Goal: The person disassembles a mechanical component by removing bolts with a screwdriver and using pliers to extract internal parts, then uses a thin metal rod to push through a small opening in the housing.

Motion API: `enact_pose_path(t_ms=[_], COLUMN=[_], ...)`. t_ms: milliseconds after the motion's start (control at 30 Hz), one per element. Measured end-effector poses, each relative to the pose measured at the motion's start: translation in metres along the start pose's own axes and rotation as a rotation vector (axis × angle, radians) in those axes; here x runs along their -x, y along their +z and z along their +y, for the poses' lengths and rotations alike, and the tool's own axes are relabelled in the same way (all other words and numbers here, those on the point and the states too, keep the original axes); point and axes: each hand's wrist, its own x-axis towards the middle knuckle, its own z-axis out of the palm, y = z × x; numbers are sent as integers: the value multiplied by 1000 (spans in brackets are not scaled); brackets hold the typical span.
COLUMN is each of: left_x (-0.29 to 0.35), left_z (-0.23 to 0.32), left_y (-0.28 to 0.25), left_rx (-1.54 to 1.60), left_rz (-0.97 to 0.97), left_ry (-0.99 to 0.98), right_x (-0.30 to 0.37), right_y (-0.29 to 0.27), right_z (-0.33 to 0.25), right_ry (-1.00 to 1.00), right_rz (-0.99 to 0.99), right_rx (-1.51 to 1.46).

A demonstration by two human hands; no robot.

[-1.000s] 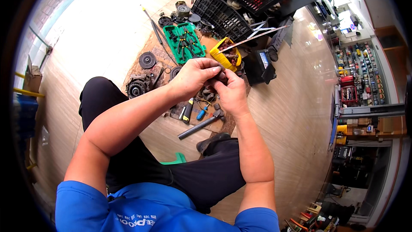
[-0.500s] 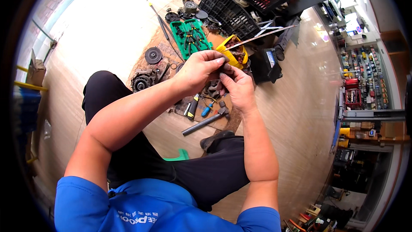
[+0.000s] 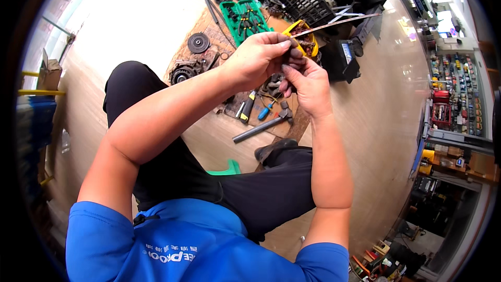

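Risk: loosening fingertips could be dropping any small piece, hidden between them, beside the hammer, near the blue screwdriver. Left hand and right hand are hanging close together beyond the hammer, each grip bunching thumb near fingers; cannot tell what they're pinching. Forearms are angling inward, left elbow bending wide.
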Motion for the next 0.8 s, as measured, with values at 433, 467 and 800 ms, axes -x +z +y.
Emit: enact_pose_path(t_ms=[433, 467, 800], left_x=[0, 0, -1], left_z=[-1, 0, 5], left_y=[9, 9, 16], left_rx=[-196, -191, -629], left_rz=[141, 140, 201], left_ry=[18, 14, 44], right_x=[2, 2, 0], right_y=[9, 9, 7], right_z=[-3, -3, 2], right_ry=[28, 25, 30], right_rz=[63, 69, 51], right_rx=[81, 83, 60])
